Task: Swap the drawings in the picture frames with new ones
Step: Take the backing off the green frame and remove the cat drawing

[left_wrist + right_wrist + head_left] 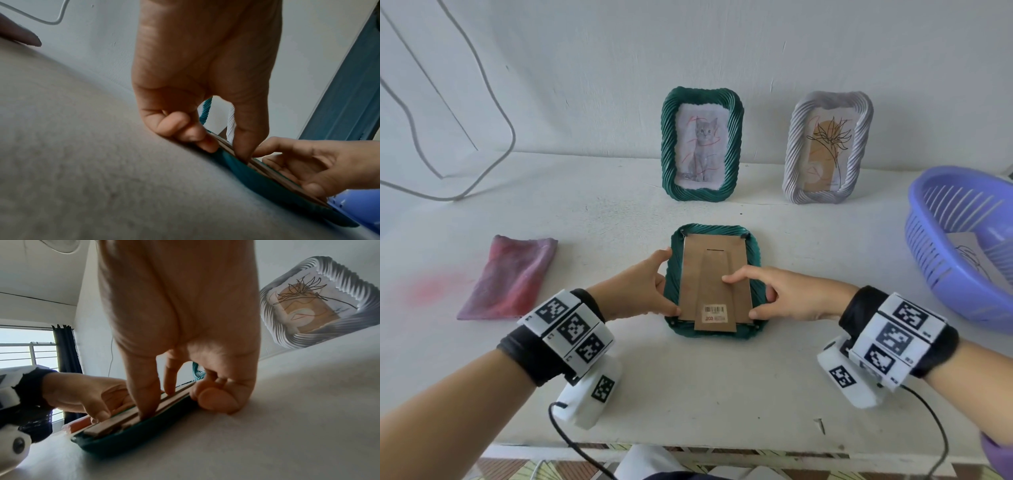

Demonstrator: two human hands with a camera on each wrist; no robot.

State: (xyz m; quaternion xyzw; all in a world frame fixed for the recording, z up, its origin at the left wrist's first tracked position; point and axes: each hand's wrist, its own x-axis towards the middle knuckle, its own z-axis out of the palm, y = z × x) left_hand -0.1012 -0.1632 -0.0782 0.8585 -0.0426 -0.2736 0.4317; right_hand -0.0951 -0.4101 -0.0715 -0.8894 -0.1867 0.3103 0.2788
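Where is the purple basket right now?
In the head view the purple basket sits at the table's far right edge, right of the grey frame, with a sheet of paper inside.

Under the fingertips (pixel 726 279) lies matt brown cardboard backing (pixel 714 274) with a glossy barcode sticker (pixel 715 313), set in a ribbed, dark green frame (pixel 755 253). Beyond the fingers, 2 upright frames, green (pixel 667 144) and silvery grey (pixel 792 150), show the same twisted ribbing around paper prints. The table (pixel 688 394) looks rough and matt; the basket (pixel 928 246) is smooth plastic; the cloth (pixel 513 277) is soft and creased.
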